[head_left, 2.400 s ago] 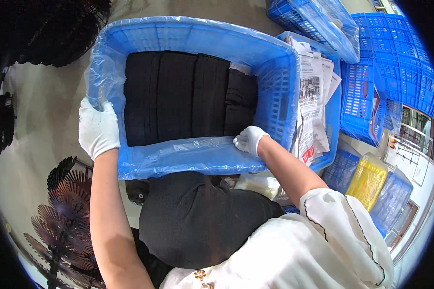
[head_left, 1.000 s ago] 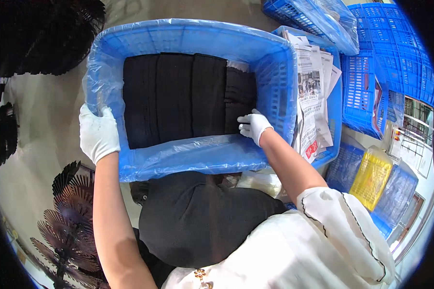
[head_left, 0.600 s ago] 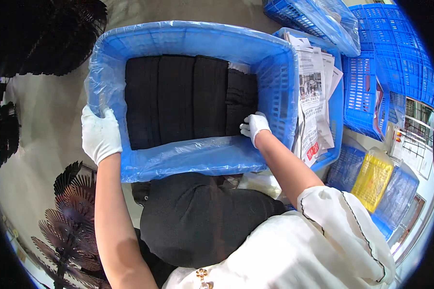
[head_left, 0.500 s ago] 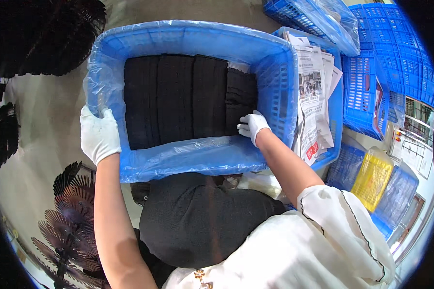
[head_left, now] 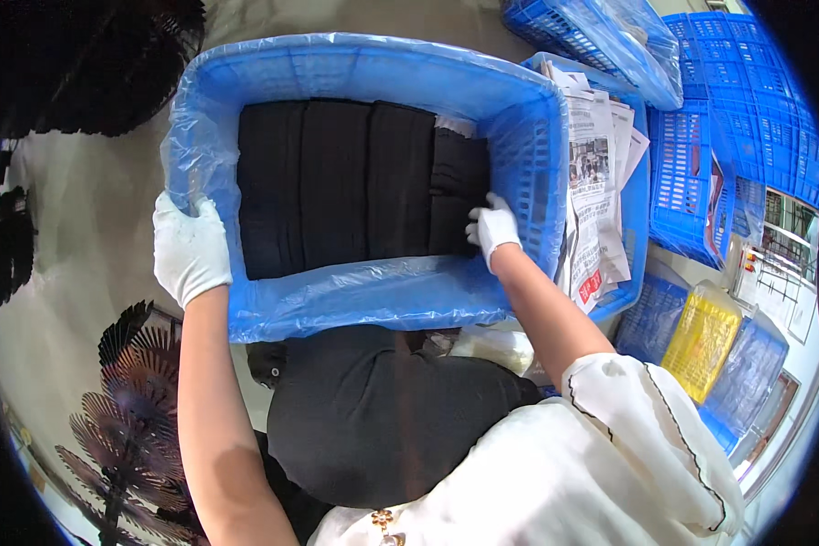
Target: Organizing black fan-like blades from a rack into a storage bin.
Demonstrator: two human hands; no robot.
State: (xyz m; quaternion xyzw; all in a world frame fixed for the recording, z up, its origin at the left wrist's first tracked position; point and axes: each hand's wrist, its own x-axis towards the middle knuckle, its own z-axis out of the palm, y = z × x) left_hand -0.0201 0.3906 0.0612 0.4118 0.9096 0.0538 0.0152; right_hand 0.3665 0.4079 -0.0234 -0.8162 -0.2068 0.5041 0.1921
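A blue plastic crate (head_left: 524,182) lined with clear plastic film stands in front of me. Flat black pieces (head_left: 335,187), whose exact kind I cannot make out, are packed inside in upright rows. The rightmost row (head_left: 461,173) is shorter and less even than the others. My left hand (head_left: 191,250), in a white glove, is closed around the crate's left rim and its film. Inside the crate at the near right, my gloved right hand (head_left: 494,230) has its fingers apart and slightly bent, beside the rightmost row and the right wall. Nothing shows in its grasp.
Right of the crate, another blue crate (head_left: 635,232) holds newspapers (head_left: 591,182). More blue crates (head_left: 746,109) are stacked at the far right, with a yellow crate (head_left: 703,341) below them. Racks of dark fan-shaped pieces (head_left: 141,409) stand at the left.
My right hand has shifted right and slightly away from me, toward the crate's right wall, its fingers spreading. My left hand keeps its hold on the rim. The view has shifted slightly.
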